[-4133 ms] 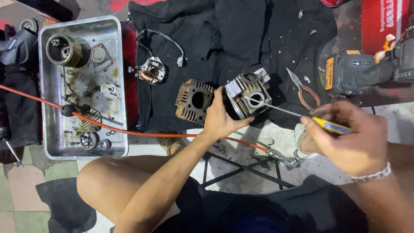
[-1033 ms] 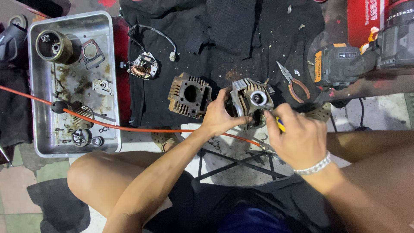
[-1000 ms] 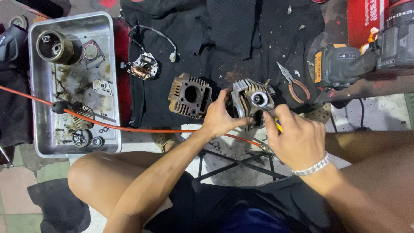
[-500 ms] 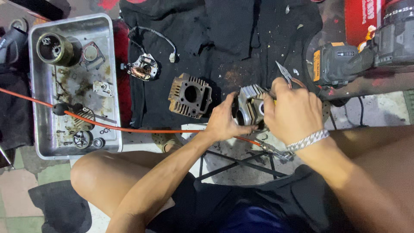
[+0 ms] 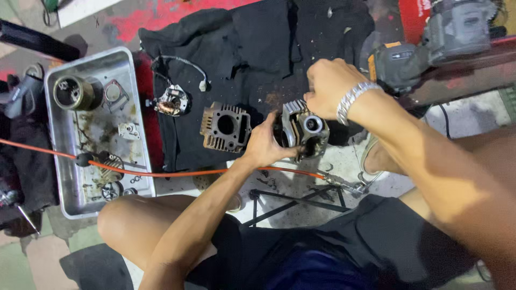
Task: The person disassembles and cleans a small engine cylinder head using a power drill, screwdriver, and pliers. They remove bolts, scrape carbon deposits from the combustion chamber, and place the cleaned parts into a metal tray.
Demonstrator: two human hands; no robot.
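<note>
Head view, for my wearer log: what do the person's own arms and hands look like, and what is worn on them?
Both arms are bare to the frame edge: no sleeves, no gloves. The right hand has a silver metal link bracelet around its wrist. The left hand shows no ring, watch or band. No markings are visible on either forearm.

No pkgs, labels, signs, screens.

A black cloth [image 5: 258, 48] is spread over the floor [image 5: 290, 185] at twelve o'clock; red-painted concrete [image 5: 161, 19] shows beyond it, pale tiles at six.
</note>
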